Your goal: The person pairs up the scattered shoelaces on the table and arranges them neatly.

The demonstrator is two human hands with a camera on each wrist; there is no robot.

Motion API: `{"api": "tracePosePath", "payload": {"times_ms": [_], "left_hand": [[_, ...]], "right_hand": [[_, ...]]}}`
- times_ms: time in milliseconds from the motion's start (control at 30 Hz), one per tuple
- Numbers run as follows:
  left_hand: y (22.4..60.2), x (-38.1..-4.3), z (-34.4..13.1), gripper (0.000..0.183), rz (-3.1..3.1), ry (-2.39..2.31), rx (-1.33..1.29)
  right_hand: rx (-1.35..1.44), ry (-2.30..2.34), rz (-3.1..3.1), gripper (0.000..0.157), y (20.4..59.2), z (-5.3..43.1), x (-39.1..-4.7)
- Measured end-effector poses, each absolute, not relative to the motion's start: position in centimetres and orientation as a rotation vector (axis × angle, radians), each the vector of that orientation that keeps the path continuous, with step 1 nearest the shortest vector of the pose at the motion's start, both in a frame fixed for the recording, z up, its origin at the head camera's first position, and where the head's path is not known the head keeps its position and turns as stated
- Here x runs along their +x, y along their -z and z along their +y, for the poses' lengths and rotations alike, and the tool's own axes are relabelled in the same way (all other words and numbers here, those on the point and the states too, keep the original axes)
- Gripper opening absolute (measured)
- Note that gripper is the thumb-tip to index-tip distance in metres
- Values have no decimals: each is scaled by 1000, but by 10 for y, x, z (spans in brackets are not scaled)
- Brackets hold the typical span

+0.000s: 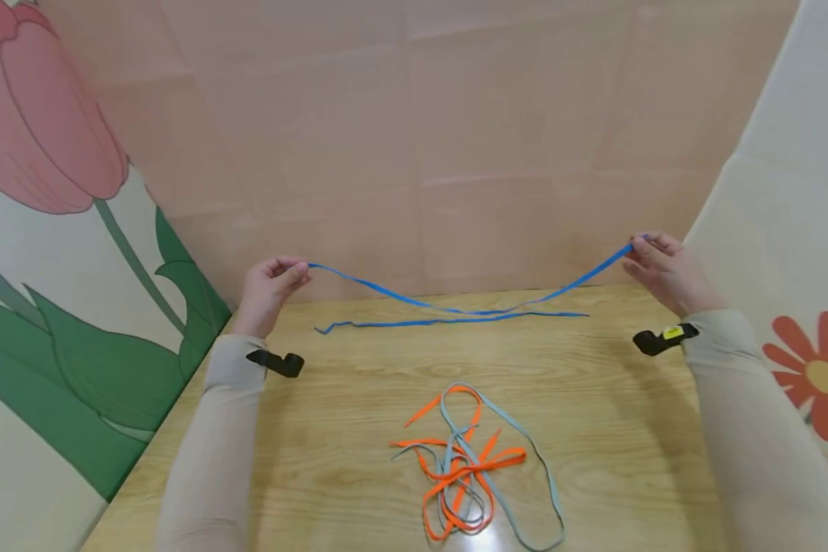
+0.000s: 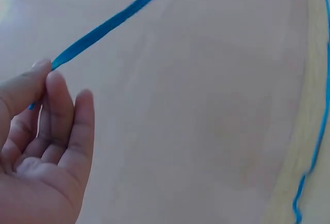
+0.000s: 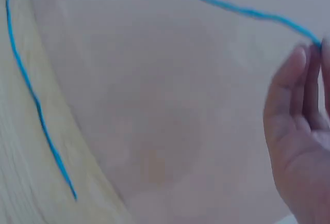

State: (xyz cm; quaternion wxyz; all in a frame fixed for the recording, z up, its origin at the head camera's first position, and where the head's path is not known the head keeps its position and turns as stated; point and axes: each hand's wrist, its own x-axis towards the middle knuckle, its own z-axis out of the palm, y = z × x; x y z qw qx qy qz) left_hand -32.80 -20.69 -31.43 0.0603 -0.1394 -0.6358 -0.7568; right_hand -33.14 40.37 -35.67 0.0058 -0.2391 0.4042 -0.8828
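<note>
A flat blue shoelace [image 1: 393, 294] hangs in a shallow curve between the two hands, above the back of the table. The left hand [image 1: 271, 291] pinches one end between thumb and forefinger; in the left wrist view a short tip of the lace [image 2: 103, 32] pokes out below the pinch. At the other end, the right hand [image 1: 669, 272] pinches the lace with its fingertips, raised slightly higher than the left. A second blue shoelace [image 1: 414, 323] lies stretched out on the table beneath the hanging one, its left end wavy.
Nearer the front of the wooden table [image 1: 331, 414], an orange shoelace [image 1: 504, 461] and a grey shoelace [image 1: 550, 483] lie in a loose tangle. A pink-beige covering [image 1: 414, 153] stands behind the table. Flower-printed panels [image 1: 76, 307] flank both sides.
</note>
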Motion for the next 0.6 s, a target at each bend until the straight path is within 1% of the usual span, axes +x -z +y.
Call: {"api": "tracePosePath", "payload": {"times_ms": [100, 200, 300, 433, 500, 600], "left_hand": [[323, -342, -226, 2, -2020, 2174, -216], [333, -351, -243, 19, -2173, 1990, -45], [342, -358, -259, 30, -2263, 1820, 62], [354, -365, -272, 28, -2298, 1694, 166], [360, -368, -273, 27, -2276, 1719, 207], [369, -371, -273, 25, -2236, 1794, 260]], "right_hand": [[-519, 2852, 1351, 26, 364, 419, -336], [-371, 2879, 1507, 26, 373, 430, -338], [-213, 2865, 1751, 25, 382, 440, -338], [-1, 2875, 1929, 26, 389, 442, -338], [73, 2906, 1939, 28, 391, 438, -338], [155, 2972, 1886, 24, 395, 430, -338]]}}
